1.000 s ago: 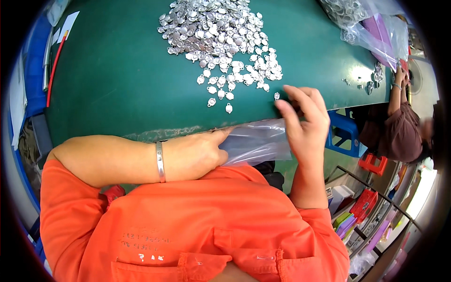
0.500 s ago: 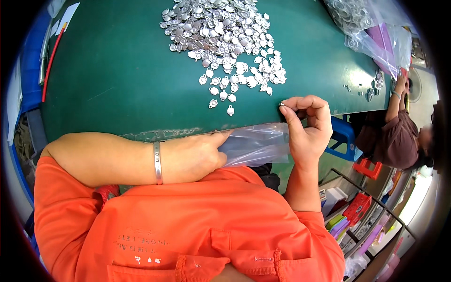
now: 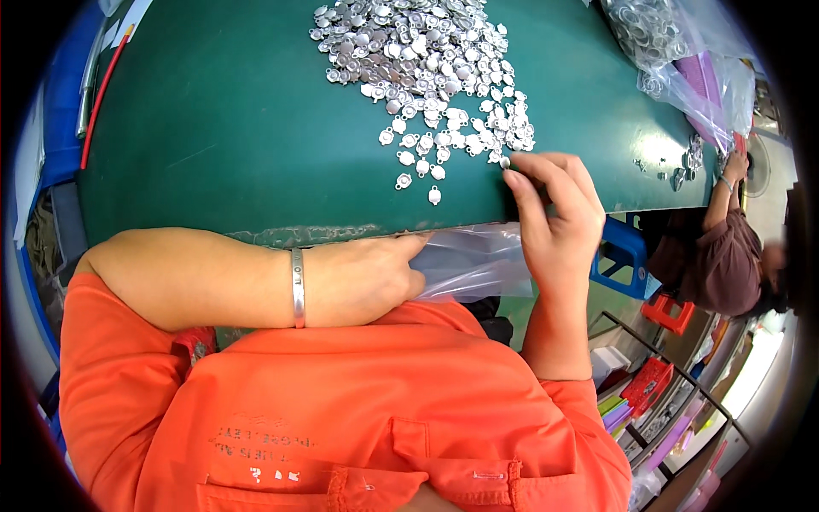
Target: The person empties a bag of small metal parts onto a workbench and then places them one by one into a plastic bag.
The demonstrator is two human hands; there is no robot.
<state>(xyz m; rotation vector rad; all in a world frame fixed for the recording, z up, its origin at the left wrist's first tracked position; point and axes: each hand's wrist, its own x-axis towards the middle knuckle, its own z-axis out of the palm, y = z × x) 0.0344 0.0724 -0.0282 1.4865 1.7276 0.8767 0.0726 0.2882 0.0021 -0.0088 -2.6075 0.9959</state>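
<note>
**Small metal piece [image 3: 505, 162] at risk of slipping from the right hand [image 3: 561, 209]**

The right hand reaches over the green bench [image 3: 222, 145], thumb and forefinger nearly closed at the small metal piece, which shows at their tips by the near right edge of the pile [image 3: 418, 51]. Whether these fingers [image 3: 524, 194] grip it or only touch it, I cannot tell. The left hand [image 3: 367, 277] lies along the bench's near edge, thumb and forefinger spread at one end of a clear plastic bag [image 3: 478, 264]; how firmly it holds the plastic is hidden.

The piece looks smooth and flat, so a pinch on its rim alone could let it skid away or flip. Others lie just beside it, and a careless fingertip could scatter them or catch two at once. The bag looks limp and sits at the bench's edge: a slack left hold could let it slide or fold shut, and anything fumbled there could fall past it.

Compared with half a second ago, the right hand is farther out, at the pile's edge; then it pinched a small piece nearer the bench's edge. Where that one is now cannot be seen. The left hand and bag look much the same.
</note>
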